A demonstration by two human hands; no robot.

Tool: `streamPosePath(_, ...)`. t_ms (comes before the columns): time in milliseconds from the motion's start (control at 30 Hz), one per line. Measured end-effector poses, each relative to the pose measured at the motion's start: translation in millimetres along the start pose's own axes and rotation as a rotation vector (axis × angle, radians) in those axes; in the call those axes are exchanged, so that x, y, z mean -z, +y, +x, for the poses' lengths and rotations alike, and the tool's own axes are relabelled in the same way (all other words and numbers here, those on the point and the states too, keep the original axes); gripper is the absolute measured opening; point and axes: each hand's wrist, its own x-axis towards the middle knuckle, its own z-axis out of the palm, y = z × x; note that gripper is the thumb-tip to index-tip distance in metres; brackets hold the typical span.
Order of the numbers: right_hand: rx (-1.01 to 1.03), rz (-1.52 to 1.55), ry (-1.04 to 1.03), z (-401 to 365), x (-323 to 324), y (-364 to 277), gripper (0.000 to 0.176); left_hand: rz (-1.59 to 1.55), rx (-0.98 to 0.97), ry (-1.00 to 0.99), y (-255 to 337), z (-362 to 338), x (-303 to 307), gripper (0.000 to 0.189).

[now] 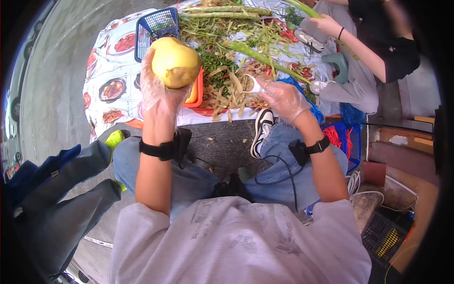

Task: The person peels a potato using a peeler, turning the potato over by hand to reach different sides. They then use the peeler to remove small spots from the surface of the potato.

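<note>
In a clear plastic glove, my left hand is wrapped round a large, peeled-looking yellow potato, raised above the cloth. A brownish patch shows low on its side. My right hand, gloved the same way, grips a white peeler whose head points left, apart from the potato. Long brown peelings lie on the cloth between my hands. Partly hidden behind my left hand is an orange-red basket with something yellow inside.
A blue basket stands at the back left of the printed cloth. Green trimmings and long stalks cover its far part. Opposite right, a co-worker's hand holds a green stalk. Another person's legs are at left.
</note>
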Motion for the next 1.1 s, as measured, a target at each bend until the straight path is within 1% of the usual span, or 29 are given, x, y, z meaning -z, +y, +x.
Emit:
streamPosePath(67, -0.121, -0.073, -0.069, -2, -1, 12, 0.045, 0.102, -0.129, -0.184, 8, 1, 7, 0.047)
streamPosePath(100, -0.088, -0.137, -0.026, 9, -1, 8, 0.047, 0.093, -0.147, -0.191, 10, 1, 5, 0.047)
streamPosePath(133, -0.075, -0.136, -0.028, 15, 2, 3, 0.047, 0.074, -0.135, -0.17, 11, -2, 5, 0.047)
streamPosePath(200, -0.089, -0.213, 0.122, 25, 15, -21, 0.047, 0.067, -0.107, -0.14, 6, -8, 5, 0.047)
streamPosePath(233, -0.027, -0.196, 0.199, 32, 25, -33, 0.049, 0.088, -0.103, -0.093, 2, -10, 3, 0.049)
streamPosePath(267, -0.023, -0.204, 0.198, 37, 36, -47, 0.049, 0.103, -0.104, -0.051, -1, -10, 1, 0.052)
streamPosePath(333, 0.11, 0.007, 0.289, 42, 52, -74, 0.052, 0.073, -0.09, -0.092, -4, -4, 11, 0.053)
streamPosePath(367, 0.117, 0.003, 0.286, 43, 52, -82, 0.052, 0.104, -0.09, -0.088, -6, -3, 12, 0.054)
streamPosePath(433, 0.199, 0.163, 0.223, 44, 49, -93, 0.057, 0.145, -0.098, -0.065, -10, -6, 10, 0.056)
streamPosePath(467, 0.199, 0.163, 0.223, 46, 46, -95, 0.057, 0.144, -0.097, -0.064, -11, -6, 11, 0.056)
streamPosePath(533, 0.174, 0.151, 0.191, 47, 40, -100, 0.057, 0.24, -0.151, -0.079, -15, -6, 13, 0.056)
streamPosePath(567, 0.143, 0.157, 0.168, 48, 43, -104, 0.053, 0.242, -0.147, -0.08, -16, -6, 12, 0.056)
streamPosePath(600, 0.139, 0.155, 0.168, 48, 40, -104, 0.053, 0.203, -0.114, -0.082, -17, -8, 8, 0.056)
streamPosePath(667, 0.135, 0.256, 0.204, 49, 31, -98, 0.053, 0.164, -0.078, -0.086, -19, -9, 6, 0.056)
streamPosePath(800, 0.111, 0.336, 0.17, 45, 22, -88, 0.053, 0.185, -0.076, -0.054, -20, -5, 9, 0.06)
streamPosePath(867, 0.073, 0.368, 0.052, 41, 24, -80, 0.05, 0.203, -0.092, -0.051, -22, -2, 12, 0.06)
streamPosePath(900, 0.074, 0.373, 0.053, 38, 24, -71, 0.05, 0.224, -0.107, -0.003, -22, -1, 12, 0.06)
streamPosePath(933, 0.077, 0.188, 0.039, 33, 21, -53, 0.048, 0.245, -0.129, 0.046, -21, 0, 14, 0.059)
streamPosePath(967, 0.079, 0.004, 0.025, 26, 15, -33, 0.047, 0.155, -0.064, -0.069, -10, 10, 24, 0.056)
streamPosePath(1000, -0.09, -0.047, -0.098, 16, 3, -7, 0.043, 0.025, 0.05, -0.09, 2, 10, 22, 0.055)
streamPosePath(1067, -0.104, 0.014, -0.054, 3, -6, 17, 0.042, 0.039, -0.029, -0.071, 10, -2, 9, 0.045)
streamPosePath(1100, -0.088, 0.011, -0.044, 11, -3, 13, 0.042, 0.036, -0.045, -0.082, 12, -3, 5, 0.045)
